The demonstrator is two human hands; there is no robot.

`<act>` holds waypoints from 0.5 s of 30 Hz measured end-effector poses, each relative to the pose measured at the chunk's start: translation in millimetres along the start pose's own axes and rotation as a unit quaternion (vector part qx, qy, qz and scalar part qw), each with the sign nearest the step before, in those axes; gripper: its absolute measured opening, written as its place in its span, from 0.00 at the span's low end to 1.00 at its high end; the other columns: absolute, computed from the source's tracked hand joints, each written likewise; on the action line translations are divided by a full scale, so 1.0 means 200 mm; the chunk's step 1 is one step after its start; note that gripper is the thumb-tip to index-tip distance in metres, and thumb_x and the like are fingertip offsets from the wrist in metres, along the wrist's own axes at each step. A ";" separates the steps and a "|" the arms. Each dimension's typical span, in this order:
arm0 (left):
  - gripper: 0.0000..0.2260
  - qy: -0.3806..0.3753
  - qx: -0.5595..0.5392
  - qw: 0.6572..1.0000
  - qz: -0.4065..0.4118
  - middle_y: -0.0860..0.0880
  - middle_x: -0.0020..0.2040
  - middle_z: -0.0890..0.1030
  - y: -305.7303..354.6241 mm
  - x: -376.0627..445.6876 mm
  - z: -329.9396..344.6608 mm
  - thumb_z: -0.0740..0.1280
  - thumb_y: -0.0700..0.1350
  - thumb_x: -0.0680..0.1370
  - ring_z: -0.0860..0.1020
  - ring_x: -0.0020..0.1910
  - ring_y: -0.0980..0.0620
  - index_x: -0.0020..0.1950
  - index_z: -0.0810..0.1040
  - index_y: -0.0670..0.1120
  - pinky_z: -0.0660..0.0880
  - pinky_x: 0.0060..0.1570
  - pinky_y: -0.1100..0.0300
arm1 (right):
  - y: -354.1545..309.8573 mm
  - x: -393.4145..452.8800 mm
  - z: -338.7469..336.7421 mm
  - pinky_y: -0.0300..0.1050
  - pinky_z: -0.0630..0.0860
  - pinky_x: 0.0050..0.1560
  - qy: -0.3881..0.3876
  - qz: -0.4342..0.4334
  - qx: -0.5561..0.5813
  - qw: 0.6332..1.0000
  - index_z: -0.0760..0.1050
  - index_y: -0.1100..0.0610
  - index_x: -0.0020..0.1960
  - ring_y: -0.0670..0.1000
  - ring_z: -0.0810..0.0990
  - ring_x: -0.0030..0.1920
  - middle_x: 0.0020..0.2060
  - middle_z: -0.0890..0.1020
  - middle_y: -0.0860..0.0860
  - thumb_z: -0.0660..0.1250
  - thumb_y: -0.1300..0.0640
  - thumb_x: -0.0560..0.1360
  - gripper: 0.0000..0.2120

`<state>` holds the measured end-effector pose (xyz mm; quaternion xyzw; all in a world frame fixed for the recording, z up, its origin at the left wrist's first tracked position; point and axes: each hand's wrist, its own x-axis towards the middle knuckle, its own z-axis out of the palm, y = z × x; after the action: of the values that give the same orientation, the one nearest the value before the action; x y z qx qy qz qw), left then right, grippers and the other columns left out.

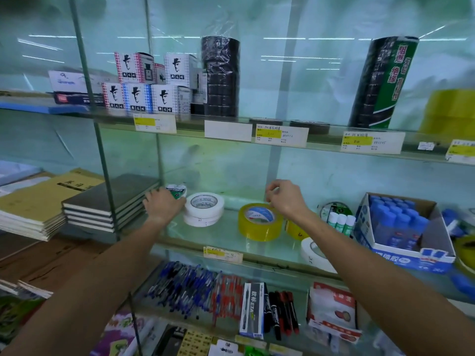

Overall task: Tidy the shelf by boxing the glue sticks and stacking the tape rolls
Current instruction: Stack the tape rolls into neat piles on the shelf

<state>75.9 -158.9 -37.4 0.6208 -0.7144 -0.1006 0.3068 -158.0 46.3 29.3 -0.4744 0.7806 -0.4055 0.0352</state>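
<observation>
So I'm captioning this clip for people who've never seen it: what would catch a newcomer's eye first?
Two bare arms reach onto the middle glass shelf: the left hand grips a small green-and-white tape roll beside stacked white tape rolls, and the right hand hovers over a wide yellow tape roll. To the right sits an open blue-and-white cardboard box of blue glue sticks.

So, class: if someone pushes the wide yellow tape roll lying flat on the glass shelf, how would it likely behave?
The yellow tape roll lies flat, so it would probably slide, not roll. The glass shelf looks smooth, so likely easily. Its hollow core suggests it is fairly light.
</observation>
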 end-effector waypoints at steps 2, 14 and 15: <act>0.33 -0.005 0.004 1.000 -0.002 0.34 0.65 0.71 -0.01 0.01 0.01 0.69 0.61 0.71 0.67 0.67 0.36 0.64 0.71 0.36 0.63 0.66 0.44 | 0.05 0.03 -0.06 0.51 0.79 0.50 0.025 -0.015 -0.056 0.998 0.81 0.57 0.46 0.60 0.82 0.46 0.42 0.85 0.59 0.60 0.61 0.74 0.10; 0.35 -0.056 0.081 0.995 0.015 0.32 0.68 0.69 -0.08 0.09 0.05 0.65 0.68 0.71 0.65 0.69 0.34 0.64 0.74 0.40 0.62 0.68 0.43 | 0.28 0.13 -0.44 0.48 0.74 0.49 -0.026 0.072 -0.401 0.913 0.75 0.59 0.60 0.59 0.78 0.55 0.55 0.77 0.58 0.62 0.68 0.72 0.17; 0.35 -0.055 0.091 0.994 0.014 0.32 0.68 0.68 -0.08 0.09 0.06 0.65 0.68 0.71 0.64 0.69 0.34 0.64 0.75 0.40 0.61 0.68 0.42 | 0.30 0.13 -0.44 0.49 0.74 0.51 -0.036 0.076 -0.414 0.906 0.74 0.59 0.60 0.59 0.78 0.56 0.56 0.77 0.58 0.63 0.67 0.73 0.16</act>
<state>82.5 -182.5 -49.0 0.6300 -0.7448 -0.0649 0.2103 -253.9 92.6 57.6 -0.4002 0.9100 -0.0245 -0.1054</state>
